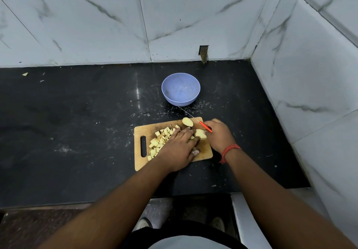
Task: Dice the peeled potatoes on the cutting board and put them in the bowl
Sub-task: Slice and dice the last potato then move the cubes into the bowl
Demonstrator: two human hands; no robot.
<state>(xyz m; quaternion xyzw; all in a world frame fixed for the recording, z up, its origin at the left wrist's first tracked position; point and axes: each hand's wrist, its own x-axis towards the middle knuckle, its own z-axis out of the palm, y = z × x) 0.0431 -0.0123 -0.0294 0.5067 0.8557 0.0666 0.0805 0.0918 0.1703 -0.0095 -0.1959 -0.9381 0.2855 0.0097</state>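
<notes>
A wooden cutting board (205, 153) lies on the black counter. Several pale potato cubes (159, 141) are heaped on its left half. My left hand (177, 149) lies flat over the board's middle with straight fingers touching the cubes. A peeled potato piece (200, 133) sits just past its fingertips. Another potato half (187, 122) rests at the board's far edge. My right hand (218, 134) grips a knife (205, 126) with a red handle; its thin blade points away toward the bowl. The light blue bowl (180, 89) stands beyond the board and looks empty.
Marble-tiled walls (310, 65) close off the back and the right side of the counter. The counter's front edge (77, 203) runs below my forearms. A small scrap (25, 74) lies far left near the back wall. White crumbs are scattered around the bowl.
</notes>
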